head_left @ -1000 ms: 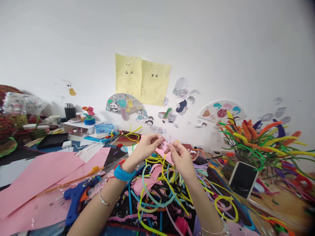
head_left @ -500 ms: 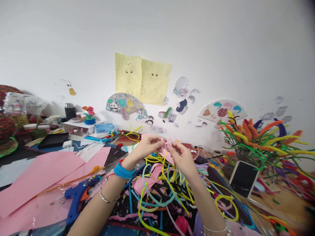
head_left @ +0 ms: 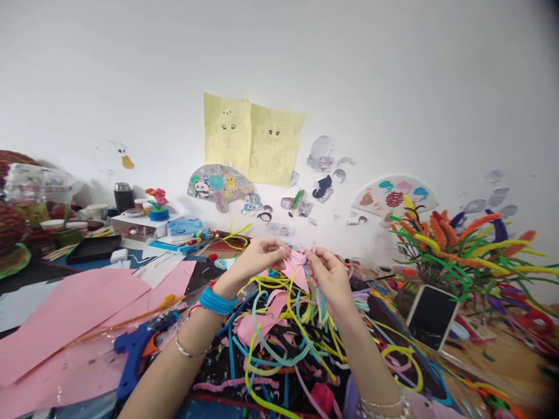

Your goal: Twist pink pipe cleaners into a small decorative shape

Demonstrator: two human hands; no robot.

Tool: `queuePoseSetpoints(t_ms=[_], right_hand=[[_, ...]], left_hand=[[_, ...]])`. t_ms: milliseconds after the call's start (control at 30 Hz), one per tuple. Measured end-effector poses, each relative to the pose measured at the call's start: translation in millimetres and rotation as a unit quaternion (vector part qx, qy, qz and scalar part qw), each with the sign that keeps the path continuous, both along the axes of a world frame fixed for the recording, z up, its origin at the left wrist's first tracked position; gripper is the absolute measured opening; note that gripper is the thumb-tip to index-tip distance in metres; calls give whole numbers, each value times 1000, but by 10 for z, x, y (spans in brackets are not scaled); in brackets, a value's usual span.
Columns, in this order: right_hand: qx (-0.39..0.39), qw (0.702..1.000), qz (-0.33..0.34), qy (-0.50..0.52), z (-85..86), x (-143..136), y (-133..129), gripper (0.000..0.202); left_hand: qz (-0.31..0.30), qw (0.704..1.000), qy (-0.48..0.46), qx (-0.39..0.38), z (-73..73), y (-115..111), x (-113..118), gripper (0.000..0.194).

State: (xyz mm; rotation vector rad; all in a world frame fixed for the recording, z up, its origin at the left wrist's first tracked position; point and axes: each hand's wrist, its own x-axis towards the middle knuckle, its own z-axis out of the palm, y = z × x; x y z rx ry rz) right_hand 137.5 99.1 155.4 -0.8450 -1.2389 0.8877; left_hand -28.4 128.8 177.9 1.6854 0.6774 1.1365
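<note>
My left hand (head_left: 267,255) and my right hand (head_left: 328,273) are raised over the cluttered middle of the table. Between them they hold a small pink pipe cleaner piece (head_left: 299,256), pinched at its two sides. Its exact shape is too small to make out. Right behind and below it shows a pink paper scrap (head_left: 297,278). Under both hands spreads a tangle of yellow, light blue and pink pipe cleaners (head_left: 283,355), with crumpled pink paper (head_left: 255,327) among them.
A blue glue gun (head_left: 135,355) lies left of my left forearm, on pink paper sheets (head_left: 74,314). To the right a phone (head_left: 432,317) leans against a vase of pipe cleaner flowers (head_left: 454,244). A black thermos (head_left: 124,198) and a white box (head_left: 140,226) stand at the back left.
My hands have moved slightly apart, the right one shifting a little to the right. The pink piece now stretches between them, and more of the pink paper scrap shows below.
</note>
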Motion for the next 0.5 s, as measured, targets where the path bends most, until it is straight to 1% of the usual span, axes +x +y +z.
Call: queuePoseSetpoints(t_ms=[133, 267, 367, 500], right_hand=[[0, 1000, 13, 19, -7, -4, 0, 26], [-4, 1000, 12, 27, 4, -30, -22, 27], [-7, 999, 17, 28, 13, -35, -32, 28], [-11, 999, 25, 16, 17, -11, -27, 28]], left_hand=[[1, 1000, -24, -16, 5, -12, 22, 23], [-19, 997, -50, -48, -41, 8, 72, 26], [-34, 998, -31, -40, -78, 18, 101, 23], [-35, 999, -1, -29, -97, 14, 112, 19]])
